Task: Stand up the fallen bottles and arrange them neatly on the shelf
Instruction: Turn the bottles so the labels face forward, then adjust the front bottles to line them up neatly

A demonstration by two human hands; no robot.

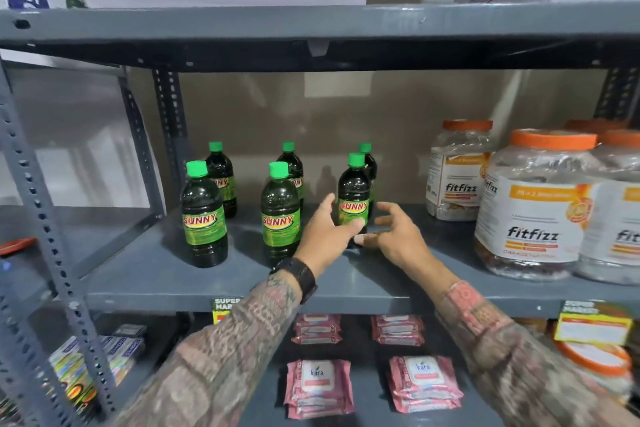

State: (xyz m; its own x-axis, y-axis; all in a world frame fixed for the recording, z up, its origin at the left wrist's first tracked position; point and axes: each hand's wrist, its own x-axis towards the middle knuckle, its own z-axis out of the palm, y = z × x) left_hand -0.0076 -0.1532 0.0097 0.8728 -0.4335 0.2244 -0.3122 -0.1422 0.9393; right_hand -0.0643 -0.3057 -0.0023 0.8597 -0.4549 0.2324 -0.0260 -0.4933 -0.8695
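Since all six green-capped Sunny bottles already stand upright on the grey metal shelf (180, 274) in two rows of three, what remains looks like fine alignment of the front-right bottle (353, 198). The left hand (327, 230) is spread open, its thumb resting against that bottle's lower label, while the right hand (398, 234) hovers open just beside it, gripping nothing. Both probably flank it to nudge it square with its neighbours, clear of the Fitfizz jars (533, 204).
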